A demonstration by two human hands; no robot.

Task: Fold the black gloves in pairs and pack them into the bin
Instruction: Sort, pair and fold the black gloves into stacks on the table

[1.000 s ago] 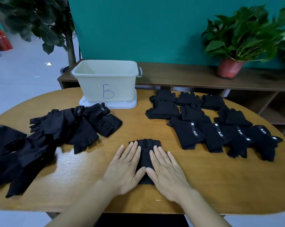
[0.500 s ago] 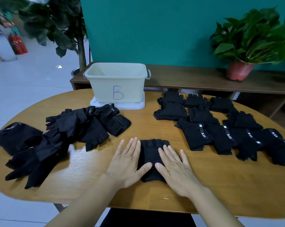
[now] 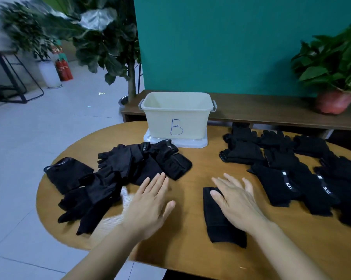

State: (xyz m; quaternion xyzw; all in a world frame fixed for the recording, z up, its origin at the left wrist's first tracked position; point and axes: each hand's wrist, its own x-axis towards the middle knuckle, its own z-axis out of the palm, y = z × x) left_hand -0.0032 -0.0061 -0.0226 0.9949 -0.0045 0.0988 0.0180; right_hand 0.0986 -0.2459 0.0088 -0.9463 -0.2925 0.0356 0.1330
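A folded pair of black gloves lies on the wooden table in front of me. My right hand rests flat on it with straight fingers. My left hand hovers open over the bare table to the left, fingertips close to the loose heap of unfolded black gloves. A row of folded glove pairs fills the right side of the table. The cream bin marked "B" stands at the table's far edge and looks empty inside.
The bin sits on a white lid. Behind the oval table runs a low wooden bench with a potted plant. A tall leafy plant stands at the left, with open floor beyond the table's left edge.
My left hand has lifted off the folded pair and swung left toward the unfolded heap. The view has turned left; my right hand stays on the pair.
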